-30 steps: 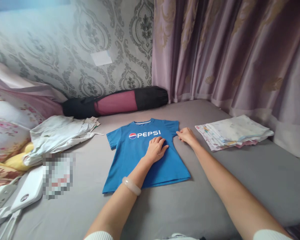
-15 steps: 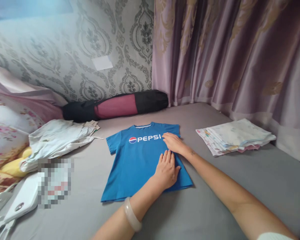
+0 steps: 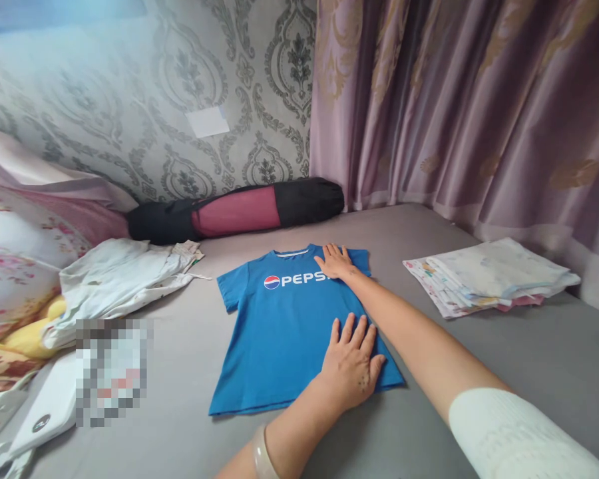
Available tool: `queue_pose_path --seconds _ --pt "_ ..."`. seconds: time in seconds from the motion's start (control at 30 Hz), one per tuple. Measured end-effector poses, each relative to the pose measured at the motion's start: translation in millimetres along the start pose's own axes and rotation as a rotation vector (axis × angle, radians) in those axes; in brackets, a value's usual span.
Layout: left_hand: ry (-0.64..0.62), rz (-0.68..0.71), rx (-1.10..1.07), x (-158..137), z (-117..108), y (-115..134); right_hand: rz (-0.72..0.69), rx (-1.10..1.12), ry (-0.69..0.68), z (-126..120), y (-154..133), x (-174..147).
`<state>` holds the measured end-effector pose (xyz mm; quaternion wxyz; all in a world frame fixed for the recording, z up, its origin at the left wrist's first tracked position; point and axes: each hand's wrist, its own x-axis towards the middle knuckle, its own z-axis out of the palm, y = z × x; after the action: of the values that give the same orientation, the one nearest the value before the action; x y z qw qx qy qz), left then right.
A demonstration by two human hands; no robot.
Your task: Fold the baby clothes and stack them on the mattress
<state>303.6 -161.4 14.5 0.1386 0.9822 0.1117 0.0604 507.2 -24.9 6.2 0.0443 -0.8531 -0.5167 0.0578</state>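
A blue short-sleeved T-shirt [image 3: 274,339] with a white PEPSI print lies spread on the grey bed sheet, its neck pointing away from me. My left hand [image 3: 352,359], with a pale bangle [image 3: 263,454] on the wrist, lies flat on the shirt's lower right part, fingers apart. Farther up, my right hand [image 3: 335,261] rests flat near the right shoulder and covers the last letter of the print. Its fingers are stretched out and spread. Neither hand grips the cloth.
Folded cloths [image 3: 494,276] are stacked on the right. A rumpled white garment [image 3: 124,279] lies left, beside a floral pillow [image 3: 24,259] and a white device [image 3: 50,399]. Along the wall stretches a long black and maroon bag [image 3: 237,211]. Purple curtains [image 3: 429,100] hang behind.
My right hand has slid up toward the shirt's right shoulder. My left hand has moved down toward the hem, its fingers now more spread. The view has shifted slightly.
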Motion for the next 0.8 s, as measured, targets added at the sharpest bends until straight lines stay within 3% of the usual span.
queue_pose_path --seconds 0.17,0.33,0.43,0.53,0.6,0.67,0.8 --pt "-0.034 0.109 -0.029 0.2 -1.7 -3.5 0.026 0.041 -0.029 -3.5 2.6 14.2" --pt "-0.014 0.238 -0.072 1.8 -3.7 -6.9 -0.019 0.116 -0.124 -25.8 6.3 3.1" --pt "0.058 0.285 -0.145 3.2 -6.4 -6.4 -0.137 0.176 0.052 -39.3 9.7 -23.7" --pt "0.197 0.121 -0.196 4.6 -8.7 -6.7 -0.199 0.266 0.233 -46.5 17.9 -65.0" --pt "0.304 -0.058 -0.186 5.2 -8.9 -9.2 -0.08 0.31 0.236 -47.7 27.5 -93.4" --pt "0.358 -0.173 -0.159 5.4 -7.7 -13.2 0.083 0.355 0.104 -46.3 38.6 -116.3" --pt "0.318 -0.19 -0.124 4.8 -3.0 -19.0 0.378 0.668 -0.135 -39.4 50.0 -136.2"
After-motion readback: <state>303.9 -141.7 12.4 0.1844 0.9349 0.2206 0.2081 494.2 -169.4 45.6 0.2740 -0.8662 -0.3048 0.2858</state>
